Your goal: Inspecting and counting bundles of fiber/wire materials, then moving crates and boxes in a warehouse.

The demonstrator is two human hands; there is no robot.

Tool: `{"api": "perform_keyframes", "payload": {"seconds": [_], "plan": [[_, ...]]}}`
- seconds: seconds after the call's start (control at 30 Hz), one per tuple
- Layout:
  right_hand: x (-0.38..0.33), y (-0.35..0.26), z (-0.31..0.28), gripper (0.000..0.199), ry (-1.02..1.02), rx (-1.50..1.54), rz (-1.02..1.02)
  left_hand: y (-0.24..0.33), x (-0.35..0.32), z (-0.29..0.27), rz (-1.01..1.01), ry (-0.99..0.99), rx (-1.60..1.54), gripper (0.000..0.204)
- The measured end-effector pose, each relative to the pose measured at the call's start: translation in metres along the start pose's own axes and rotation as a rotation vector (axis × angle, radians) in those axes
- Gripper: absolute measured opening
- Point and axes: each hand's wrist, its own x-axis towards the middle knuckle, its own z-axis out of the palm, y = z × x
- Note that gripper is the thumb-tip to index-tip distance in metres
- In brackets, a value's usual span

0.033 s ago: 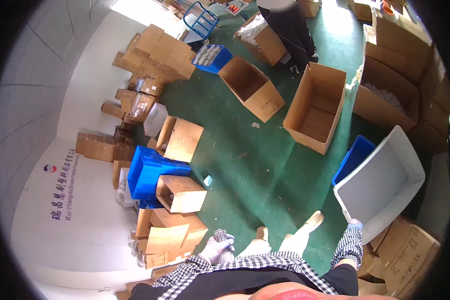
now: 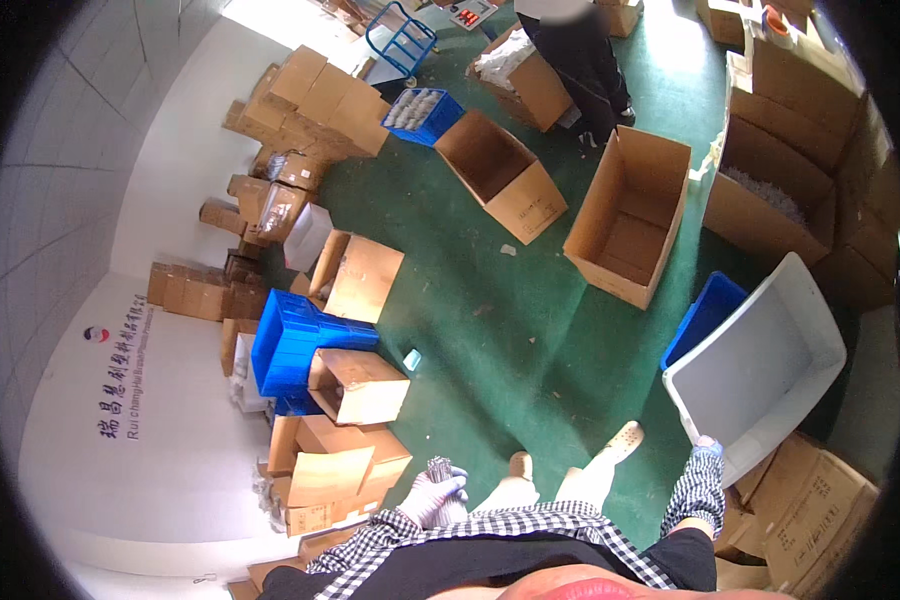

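Nothing has moved against the earlier frame: both hands, the tub and the boxes sit where they did.

Left hand (image 2: 432, 497), gloved, at 7 o'clock of the view: fingers wrapped tight round a bundle of thin grey rods (image 2: 442, 468). The rods stand nearly upright out of the fist. My reading is that the full-fist grip keeps the loose rods together as one sheaf.

Right hand (image 2: 708, 448), gloved, at 4 o'clock: pressed onto the near corner of a pale grey plastic tub (image 2: 770, 370). I take the fingers to be hooked over the rim, though the glove is too small to be sure. The tub is tilted, open side toward me, and looks empty. It leans beside a blue crate (image 2: 705, 318) at its 10 o'clock. The corner hold probably steadies the tub at that tilt, since it would otherwise drop flat.

Surroundings: green floor (image 2: 530, 330). Two open cardboard boxes lie at 12 to 1 o'clock, the big one (image 2: 630, 215) tipped on its side so its mouth can be reached. A stack of blue crates (image 2: 290, 345) and more cartons are at 9 o'clock. Another person (image 2: 575, 60) stands at 12 o'clock, well apart from me. My light shoes (image 2: 625, 437) are between the two hands.
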Motion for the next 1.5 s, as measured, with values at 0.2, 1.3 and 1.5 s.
{"api": "perform_keyframes", "payload": {"seconds": [0.2,1.3,1.5], "plan": [[-0.064,-0.026,-0.146,0.027,0.100,-0.069,-0.079,0.005,0.005,-0.003,0.065,-0.057,-0.082,0.014],[-0.408,-0.344,-0.683,0.016,1.276,-0.619,-0.689,0.155,0.337,-0.390,0.411,-0.105,-0.517,0.014],[-0.417,-0.542,-0.712,0.014,1.114,-0.293,-0.763,0.265,0.354,-0.382,0.505,-0.136,-0.522,0.013]]}}
